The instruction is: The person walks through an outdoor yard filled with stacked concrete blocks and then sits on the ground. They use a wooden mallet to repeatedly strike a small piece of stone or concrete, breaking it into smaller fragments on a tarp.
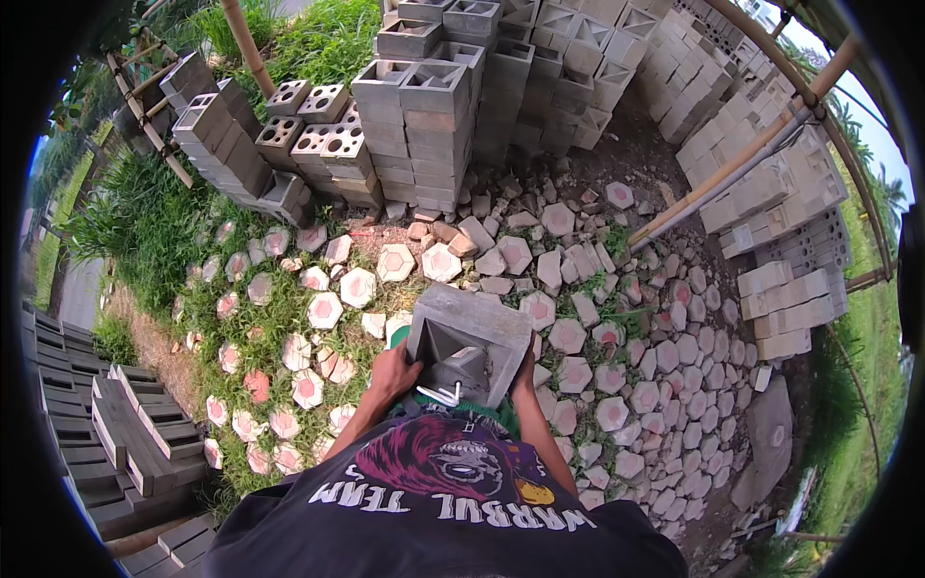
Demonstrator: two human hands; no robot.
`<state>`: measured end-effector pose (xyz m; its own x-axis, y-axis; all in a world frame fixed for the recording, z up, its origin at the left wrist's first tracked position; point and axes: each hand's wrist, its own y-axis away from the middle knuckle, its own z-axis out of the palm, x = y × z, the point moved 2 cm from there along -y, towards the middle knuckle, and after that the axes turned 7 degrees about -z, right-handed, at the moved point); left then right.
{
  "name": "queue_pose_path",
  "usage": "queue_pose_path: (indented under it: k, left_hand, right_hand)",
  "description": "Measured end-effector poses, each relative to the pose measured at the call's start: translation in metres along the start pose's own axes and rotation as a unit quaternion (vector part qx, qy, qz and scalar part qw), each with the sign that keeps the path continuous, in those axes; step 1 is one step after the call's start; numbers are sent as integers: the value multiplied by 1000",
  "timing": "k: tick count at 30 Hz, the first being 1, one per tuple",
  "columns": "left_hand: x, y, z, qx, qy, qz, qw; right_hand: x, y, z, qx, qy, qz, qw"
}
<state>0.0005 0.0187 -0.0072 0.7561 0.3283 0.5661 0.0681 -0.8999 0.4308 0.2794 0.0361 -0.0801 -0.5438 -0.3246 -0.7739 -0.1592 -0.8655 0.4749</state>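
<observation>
A grey concrete vent block (pixel 474 310) with a slanted, hollow pattern inside its square frame is held in front of my body at waist height. My left hand (pixel 393 374) is closed on its left side, the thumb along the edge. On the opposite side my right hand (pixel 524 372) grips the block, most of its fingers hidden behind it. Part of a green shoe or sandal (pixel 398 330) shows just left of the block.
Ahead stands a tall stack of grey vent blocks (pixel 405 135), with round-holed blocks (pixel 328 143) to its left. Hexagonal pavers (pixel 357 287) and broken rubble cover the grassy ground. More blocks (pixel 790 294) are piled at right, by a bamboo pole (pixel 742 154). Concrete blocks (pixel 125 433) lie at left.
</observation>
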Motion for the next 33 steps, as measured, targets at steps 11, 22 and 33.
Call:
queue_pose_path:
  k: [11,22,33]
  left_hand:
    - [107,-193,-30,-61,-30,15,998]
    - [194,-468,-117,-29,-98,128,986]
    - [282,-596,-226,81,-28,89,992]
  right_hand:
    - [-59,-189,4,61,-30,-16,998]
    - [-128,-416,118,49,-75,-151,985]
    - [-215,-598,202,-27,-81,-12,996]
